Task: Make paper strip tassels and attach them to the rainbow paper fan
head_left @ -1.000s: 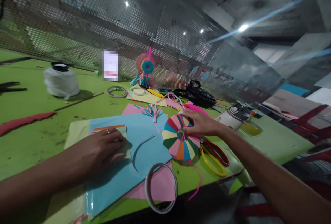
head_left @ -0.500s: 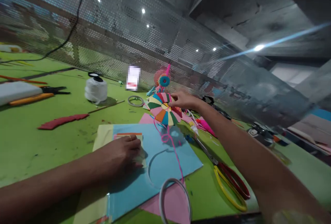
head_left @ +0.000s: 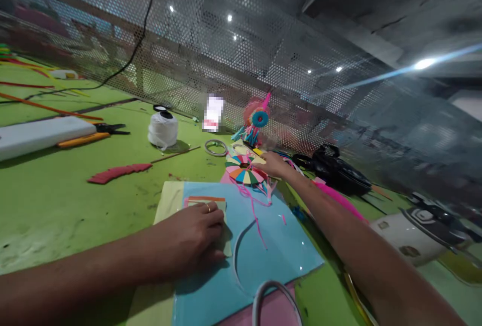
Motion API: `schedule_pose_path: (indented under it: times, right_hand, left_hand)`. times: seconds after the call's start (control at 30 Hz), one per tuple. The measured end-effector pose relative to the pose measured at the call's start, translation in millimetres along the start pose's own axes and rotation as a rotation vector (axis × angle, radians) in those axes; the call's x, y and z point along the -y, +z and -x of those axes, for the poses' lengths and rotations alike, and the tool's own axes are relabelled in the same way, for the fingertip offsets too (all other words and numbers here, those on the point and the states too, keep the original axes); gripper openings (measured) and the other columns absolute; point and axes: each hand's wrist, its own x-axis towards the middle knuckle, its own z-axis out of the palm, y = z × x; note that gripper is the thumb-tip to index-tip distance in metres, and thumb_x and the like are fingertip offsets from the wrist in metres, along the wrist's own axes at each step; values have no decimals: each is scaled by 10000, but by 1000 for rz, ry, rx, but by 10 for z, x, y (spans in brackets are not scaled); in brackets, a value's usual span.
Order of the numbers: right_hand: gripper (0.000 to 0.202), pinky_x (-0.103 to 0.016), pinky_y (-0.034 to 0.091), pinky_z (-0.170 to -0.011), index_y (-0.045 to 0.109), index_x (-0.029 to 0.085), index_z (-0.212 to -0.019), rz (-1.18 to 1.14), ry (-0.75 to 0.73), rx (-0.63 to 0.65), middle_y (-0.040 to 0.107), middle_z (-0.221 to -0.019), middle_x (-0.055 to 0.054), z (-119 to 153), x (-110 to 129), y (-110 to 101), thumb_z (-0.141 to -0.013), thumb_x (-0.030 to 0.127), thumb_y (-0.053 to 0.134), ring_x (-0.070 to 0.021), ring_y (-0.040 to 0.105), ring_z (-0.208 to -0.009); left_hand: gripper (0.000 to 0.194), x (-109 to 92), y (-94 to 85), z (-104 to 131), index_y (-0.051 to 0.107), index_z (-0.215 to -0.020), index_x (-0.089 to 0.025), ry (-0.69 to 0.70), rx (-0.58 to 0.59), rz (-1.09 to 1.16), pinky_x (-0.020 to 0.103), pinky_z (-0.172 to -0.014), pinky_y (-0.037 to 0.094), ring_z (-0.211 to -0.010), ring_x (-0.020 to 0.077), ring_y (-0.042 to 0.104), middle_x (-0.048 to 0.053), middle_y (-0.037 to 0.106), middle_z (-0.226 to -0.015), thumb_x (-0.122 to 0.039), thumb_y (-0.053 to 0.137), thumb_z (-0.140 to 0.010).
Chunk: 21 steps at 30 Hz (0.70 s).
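My left hand [head_left: 198, 233] lies on small coloured paper strips [head_left: 207, 199] over a blue sheet [head_left: 256, 265], its fingers bent close together; whether it grips them is hidden. Beyond the sheet's far edge, a multicoloured paper disc [head_left: 246, 175] rests with pink cord [head_left: 254, 210] trailing from it. My right hand [head_left: 271, 164] reaches just behind the disc, among papers and beside a small yellow item; its fingertips are too small to make out. A grey ring [head_left: 276, 286] with a loose curved end sits at the near edge of the sheet.
White thread spool [head_left: 162, 130], a grey ring [head_left: 216, 148] and a red paper strip [head_left: 118, 172] lie to the left. A pink and blue ornament [head_left: 259, 118] and a blurred bright screen [head_left: 213, 113] stand behind. Black tool [head_left: 335, 168] lies right.
The disc has gone from my right hand and now rests lower, by the sheet's far edge. My right hand has moved behind it. My left hand stays on the strips. The view has shifted.
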Motion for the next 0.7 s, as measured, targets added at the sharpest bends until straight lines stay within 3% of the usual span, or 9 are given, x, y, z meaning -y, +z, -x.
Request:
schedule_pose_path:
  times: [0.1, 0.17, 0.23, 0.33, 0.47, 0.57, 0.7]
  right_hand:
    - [387, -252, 338, -589, 597, 162, -656, -22, -39, -55, 618, -715, -73, 498, 134, 36, -834, 478, 460, -158, 535, -668]
    - [388, -246, 316, -534, 563, 173, -571, -122, -110, 43, 598, -620, -40, 828, 249, 144, -781, 497, 528, -135, 506, -572]
    - [247, -238, 312, -518, 558, 174, -579, -217, -114, 82, 590, -598, -20, 1054, 336, 268, -726, 367, 603, -128, 495, -557]
    - [128, -228, 345, -536, 560, 167, -580, -466, -36, 61, 570, -579, -3, 1174, 376, 309, -705, 191, 558, -119, 501, -567]
    - [180, -213, 331, -448, 572, 163, -608, -896, 92, 73, 534, -526, 16, 1261, 430, 0, -725, 299, 588, -90, 453, -463]
    - [226, -194, 291, -366, 578, 167, -654, -1153, 69, 186, 599, -568, -3, 1450, 653, -194, -728, 378, 607, -74, 445, -399]
    - [196, -171, 291, -321, 564, 166, -674, -1328, 84, 432, 615, -544, 1, 1643, 1117, -49, -726, 350, 610, -51, 426, -323]
  left_hand:
    - [188, 10, -4, -2, 582, -783, -167, 2, 4, 10, 342, -733, 413, -809, 207, 508, 71, 564, -802, -345, 549, -832]
    - [189, 21, 2, -1, 587, -790, -167, -9, 2, 23, 336, -742, 415, -812, 206, 514, 70, 565, -799, -350, 557, -827]
    - [200, 29, 2, 0, 591, -800, -168, -14, 7, 35, 331, -754, 416, -827, 207, 521, 71, 568, -807, -362, 554, -830]
    - [236, 28, -32, -11, 595, -809, -170, -14, 29, 60, 322, -756, 414, -831, 201, 525, 73, 576, -828, -381, 504, -860]
    - [274, 43, -108, -47, 602, -822, -168, -27, 69, 126, 323, -819, 396, -839, 186, 521, 69, 600, -868, -371, 433, -897]
    - [331, 117, -130, -61, 609, -831, -164, -40, 78, 238, 296, -815, 395, -838, 170, 528, 68, 613, -870, -318, 336, -935]
    - [390, 225, -149, -46, 597, -850, -150, -143, 62, 402, 265, -739, 406, -784, 152, 527, 57, 603, -851, -350, 277, -948]
